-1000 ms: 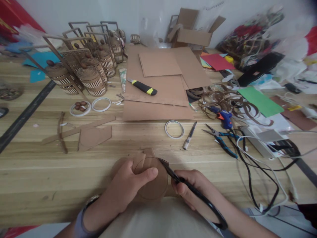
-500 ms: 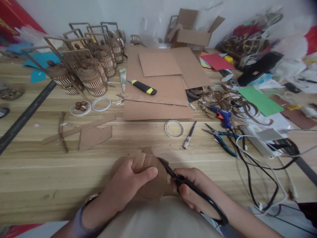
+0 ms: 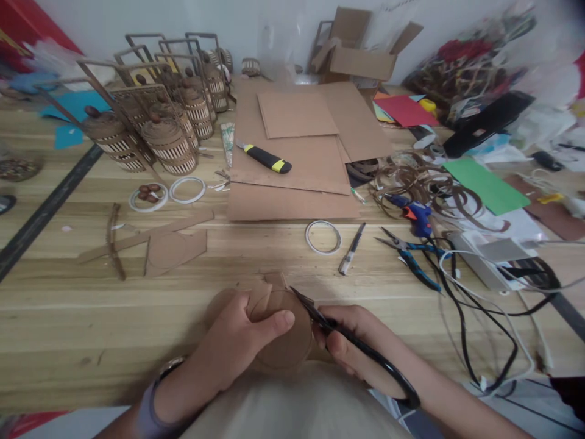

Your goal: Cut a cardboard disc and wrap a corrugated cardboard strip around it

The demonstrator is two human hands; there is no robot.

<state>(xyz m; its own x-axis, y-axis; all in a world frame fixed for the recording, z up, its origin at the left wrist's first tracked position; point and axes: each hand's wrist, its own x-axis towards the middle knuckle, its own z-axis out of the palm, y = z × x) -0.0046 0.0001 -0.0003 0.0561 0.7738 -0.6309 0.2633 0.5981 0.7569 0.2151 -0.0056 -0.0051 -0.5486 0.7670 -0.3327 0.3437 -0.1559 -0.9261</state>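
Observation:
My left hand (image 3: 249,329) pinches a piece of brown cardboard (image 3: 292,338), thumb on top and fingers hidden beneath. A round outline is drawn on that cardboard, and its right side looks cut to the curve. In my right hand (image 3: 351,338) is a pair of black-handled scissors (image 3: 379,363), with fingers wrapped through the loops. The scissor blades lie against the upper right edge of the cardboard circle. Just beyond the hands are a white ring (image 3: 323,237) and a pen (image 3: 351,250).
Several woven lidded baskets (image 3: 169,143) stand back left. A utility knife (image 3: 265,158) rests on stacked cardboard sheets (image 3: 292,202). Right of the pen are pliers (image 3: 406,253), a glue gun (image 3: 415,216) and tangled cables (image 3: 461,329). Cardboard offcuts (image 3: 178,251) lie left.
The scissors have shifted slightly left and up along the cardboard's edge, their blades looking a little more closed together. My left hand keeps its hold, and the view has tilted slightly.

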